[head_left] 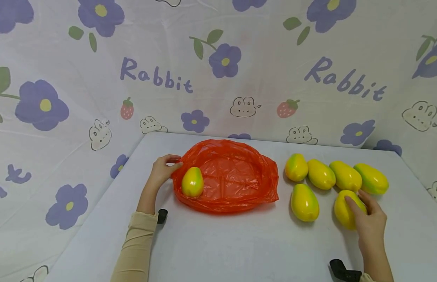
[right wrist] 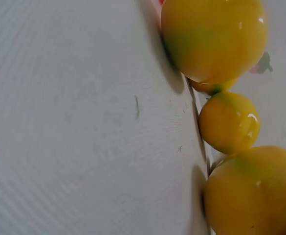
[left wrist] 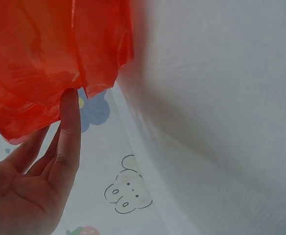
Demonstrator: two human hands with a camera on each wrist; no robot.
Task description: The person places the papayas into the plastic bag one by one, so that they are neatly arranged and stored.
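Observation:
A red plastic bag (head_left: 232, 176) lies spread on the table with its mouth wide and its rim folded round. One yellow-green papaya (head_left: 193, 182) rests inside, at the bag's left end. My left hand (head_left: 165, 169) holds the bag's left rim; in the left wrist view its fingers (left wrist: 70, 122) meet the red film's edge. On the right, my right hand (head_left: 371, 217) grips a glossy papaya (head_left: 346, 209) at the front of the group, thumb on top and fingers round the far side. Only a sliver of that hand shows in the right wrist view, beside a papaya (right wrist: 250, 191).
Several more papayas stand right of the bag: a back row with one papaya (head_left: 321, 174) among them, and another papaya (head_left: 305, 203) in front. Black wrist devices (head_left: 343, 271) sit at both wrists. A printed cloth (head_left: 211, 90) hangs behind the white table (head_left: 246, 246).

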